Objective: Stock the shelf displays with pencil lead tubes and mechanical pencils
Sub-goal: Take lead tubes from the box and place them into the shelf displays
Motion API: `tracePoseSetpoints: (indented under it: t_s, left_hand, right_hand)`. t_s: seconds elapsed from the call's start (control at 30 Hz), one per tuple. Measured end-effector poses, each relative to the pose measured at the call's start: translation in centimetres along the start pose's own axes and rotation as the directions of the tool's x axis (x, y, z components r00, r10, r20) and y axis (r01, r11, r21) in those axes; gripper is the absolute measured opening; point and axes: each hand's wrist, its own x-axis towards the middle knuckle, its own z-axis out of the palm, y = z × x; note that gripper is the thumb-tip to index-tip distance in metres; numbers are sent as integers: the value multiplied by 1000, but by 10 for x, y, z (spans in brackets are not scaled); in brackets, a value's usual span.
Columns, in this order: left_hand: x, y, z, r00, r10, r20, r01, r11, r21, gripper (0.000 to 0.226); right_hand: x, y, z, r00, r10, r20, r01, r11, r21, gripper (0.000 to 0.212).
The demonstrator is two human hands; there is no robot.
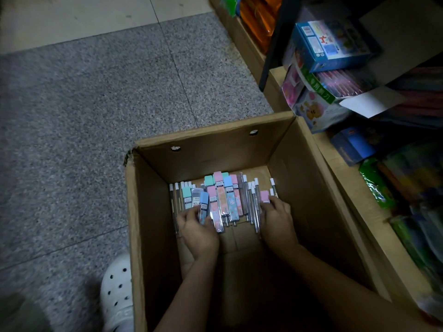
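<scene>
Reaching deep into a tall box parked on the floor, both hands down at the bottom among the lead tubes. Left hand curled round a blue-capped tube, fingers pinching it near the lower end. Right hand resting on the right side of the pile next to a pink-capped tube; fingers look bent over the thin clear ones, but can't tell for sure if gripping any.

Handling guess: light little plastic things, stiff but probably brittle, smooth and slippery, so likely to fan out or slide if grabbed as a loose bunch. Best bet looks like squeezing a handful across the middle, flat sides together, caps all pointing one way. Thin clear tubes with white caps probably roll more than the flat pastel ones.

Room-wise: tight. High cardboard walls close on both sides of the forearms, so straight up and out seems the only clean exit, no sideways swing. Box rim touching or nearly touching the low shelf on the right, already crowded with packets and boxes. Open floor to the left, plus a white clog just beside the box's near left corner. Pretty dim down there too, so labels hard to read.
</scene>
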Motion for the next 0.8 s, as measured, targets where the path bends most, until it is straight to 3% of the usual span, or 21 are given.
tracePoseSetpoints:
  t_s: [0.17,0.33,0.47,0.67,0.8]
  left_hand:
    - [-6,2,-2,1000,3,1,-3,999,-35,35]
    - [-2,-1,-4,998,-58,-10,57,994,-89,32]
    - [4,-3,-2,997,-83,-5,83,994,-71,29]
    - [5,2,2,992,-128,-19,127,990,-60,31]
    - [-8,4,0,999,-34,-1,33,990,-135,29]
  right_hand:
    - [14,-7,-8,998,53,-15,-51,994,94,61]
    - [16,-13,-6,991,124,52,-125,992,19,75]
    - [12,-12,-6,995,93,23,-95,991,97,50]
    - [4,-14,-22,996,89,-25,-82,973,217,35]
    - [-10,-18,-40,996,52,-67,-34,970,241,28]
